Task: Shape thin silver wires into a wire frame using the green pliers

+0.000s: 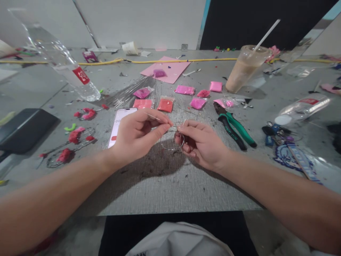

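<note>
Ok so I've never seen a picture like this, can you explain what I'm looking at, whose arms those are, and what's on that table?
There is no machine here: the camera sits on a person's head and looks down at their own two bare arms, so the picture bends at the edges. The left hand and right hand meet in the middle, both pinching a thin wire bent into a loop. They work above a grey table. Just behind the left hand lies a phone. Further back are small bags of pink and red material, and a pink sheet. To the right lie green-handled pliers and an iced drink with a straw. On the left are a clear bottle and red finished pieces.
</note>
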`<state>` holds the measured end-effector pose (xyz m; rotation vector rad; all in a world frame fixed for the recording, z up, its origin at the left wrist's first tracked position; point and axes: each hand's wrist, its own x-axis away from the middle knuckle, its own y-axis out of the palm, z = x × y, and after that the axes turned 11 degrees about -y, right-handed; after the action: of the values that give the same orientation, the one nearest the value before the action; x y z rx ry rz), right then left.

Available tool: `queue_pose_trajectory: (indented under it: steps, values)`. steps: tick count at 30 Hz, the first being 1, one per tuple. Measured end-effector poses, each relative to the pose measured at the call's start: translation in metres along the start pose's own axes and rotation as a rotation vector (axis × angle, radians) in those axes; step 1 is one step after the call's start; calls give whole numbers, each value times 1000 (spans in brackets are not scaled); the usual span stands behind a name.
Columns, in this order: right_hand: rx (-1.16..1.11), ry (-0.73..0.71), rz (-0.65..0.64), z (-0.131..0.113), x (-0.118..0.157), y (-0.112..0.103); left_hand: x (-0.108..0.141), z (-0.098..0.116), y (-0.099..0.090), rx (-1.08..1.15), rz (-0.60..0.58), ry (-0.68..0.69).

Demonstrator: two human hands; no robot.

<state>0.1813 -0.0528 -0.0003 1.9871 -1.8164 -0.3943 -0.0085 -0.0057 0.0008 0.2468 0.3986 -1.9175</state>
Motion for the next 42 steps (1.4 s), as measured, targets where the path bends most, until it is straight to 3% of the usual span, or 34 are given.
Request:
queue_pose_trajectory:
  steps: [8, 15, 24, 29, 32, 35, 42]
  values:
    - [208, -224, -34, 3, -2, -7, -4, -6, -3, 43, -16, -69]
    - [244, -239, -63, 0, -1, -6, -5, -7, -3, 116, -21, -113]
    - [231, -240, -51, 2, -5, -8, -3, -8, -1, 16, -11, -19]
    - [251, -273, -47, 3, -3, -8, -2, -4, 2, -21, 66, 2]
    - [289, -304, -5, 5, -3, -9, -2, -6, 2, -23, 29, -6]
    - [284, -322, 21, 6, -4, -11, -1, -10, 2, 40, -36, -117]
    - [440, -449, 80, 2, -4, -10, -1, -9, 8, 364, -244, -592]
